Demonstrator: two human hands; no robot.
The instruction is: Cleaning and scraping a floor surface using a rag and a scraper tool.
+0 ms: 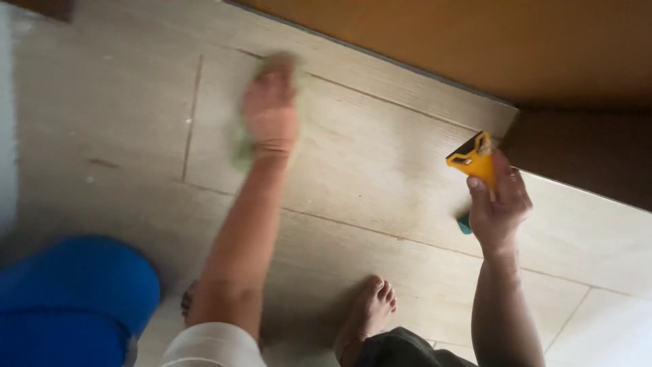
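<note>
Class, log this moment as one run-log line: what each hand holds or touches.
left hand: presses green cloth on pale tile floor | right hand: grips yellow scraper, raised | bare foot on floor

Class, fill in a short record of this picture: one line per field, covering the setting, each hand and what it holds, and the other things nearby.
Setting: pale wood-look tiled floor beside an orange-brown wall
Left hand: left hand pressed flat on a greenish cloth on the floor, blurred
Right hand: right hand gripping a yellow scraper, blade end up, held above the floor
Scraper handle: teal end showing below the hand
Nearby: blue rounded container at lower left; bare foot on the tiles
</note>
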